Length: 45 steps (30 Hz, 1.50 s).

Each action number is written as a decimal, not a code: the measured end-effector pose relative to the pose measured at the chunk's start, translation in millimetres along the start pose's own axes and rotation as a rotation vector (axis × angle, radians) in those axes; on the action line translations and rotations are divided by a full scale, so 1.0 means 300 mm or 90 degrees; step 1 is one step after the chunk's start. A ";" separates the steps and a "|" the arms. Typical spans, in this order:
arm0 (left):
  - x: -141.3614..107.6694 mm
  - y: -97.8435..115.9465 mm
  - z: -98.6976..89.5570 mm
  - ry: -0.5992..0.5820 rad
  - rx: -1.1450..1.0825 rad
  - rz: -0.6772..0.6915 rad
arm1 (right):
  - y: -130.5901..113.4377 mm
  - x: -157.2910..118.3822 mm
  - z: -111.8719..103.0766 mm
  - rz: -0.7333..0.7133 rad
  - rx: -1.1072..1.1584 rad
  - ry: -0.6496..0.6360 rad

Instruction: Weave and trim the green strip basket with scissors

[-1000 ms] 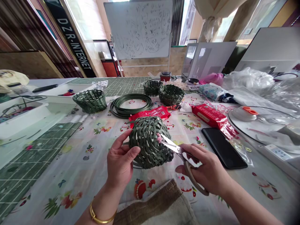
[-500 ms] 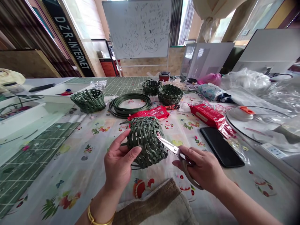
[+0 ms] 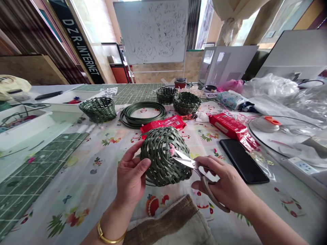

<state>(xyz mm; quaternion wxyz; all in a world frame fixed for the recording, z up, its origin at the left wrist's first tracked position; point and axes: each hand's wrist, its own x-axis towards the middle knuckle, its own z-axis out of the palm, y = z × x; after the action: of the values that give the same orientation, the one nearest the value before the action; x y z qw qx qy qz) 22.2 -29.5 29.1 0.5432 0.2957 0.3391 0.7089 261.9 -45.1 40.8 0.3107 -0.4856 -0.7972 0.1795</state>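
Note:
My left hand [image 3: 131,177] grips an upturned green woven basket [image 3: 163,156] just above the flowered tablecloth [image 3: 84,190]. A small pink bit [image 3: 172,149] sticks out of the weave on its right side. My right hand [image 3: 224,185] holds tan-handled scissors [image 3: 194,165], blades parted, their tips against the basket right beside the pink bit. A gold bangle [image 3: 107,236] circles my left wrist.
Three more green woven baskets [image 3: 98,109] [image 3: 166,94] [image 3: 186,102] and a coil of green strip [image 3: 143,114] lie further back. Red packets [image 3: 227,126], a black phone [image 3: 242,160], white trays [image 3: 22,129] at left, plastic bags and a power strip [image 3: 302,166] at right.
The basket has been turned a little in my left hand, bringing the pink bit back into view. The scissors' blades have parted again at that spot.

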 end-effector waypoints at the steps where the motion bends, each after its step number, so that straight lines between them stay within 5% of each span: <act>1: -0.002 0.000 0.000 0.000 0.000 -0.002 | 0.004 -0.001 0.004 -0.023 -0.020 0.016; 8: -0.007 -0.002 0.005 0.002 0.001 -0.015 | 0.039 -0.012 0.033 -0.113 -0.086 0.096; 15: -0.003 -0.008 -0.002 0.018 0.005 -0.014 | 0.016 -0.008 0.018 -0.063 -0.077 0.067; 20: -0.001 -0.008 -0.001 0.042 0.008 0.007 | 0.024 -0.011 0.018 -0.084 -0.107 0.122; 33: -0.010 0.000 0.011 0.047 0.046 0.039 | 0.038 -0.019 0.019 -0.157 -0.141 0.105; 39: -0.016 0.018 0.002 -0.062 0.013 0.009 | 0.081 0.001 -0.014 -0.281 0.078 0.019; 45: -0.022 0.060 0.001 -0.096 0.002 -0.023 | 0.104 -0.025 0.047 -0.086 0.374 -0.143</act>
<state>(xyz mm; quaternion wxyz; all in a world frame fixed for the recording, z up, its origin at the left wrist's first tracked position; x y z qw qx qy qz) 13.9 -39.1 43.3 0.5795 0.3428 0.3036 0.6742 275.6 -36.9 9.7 0.3587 -0.2978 -0.7710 0.4337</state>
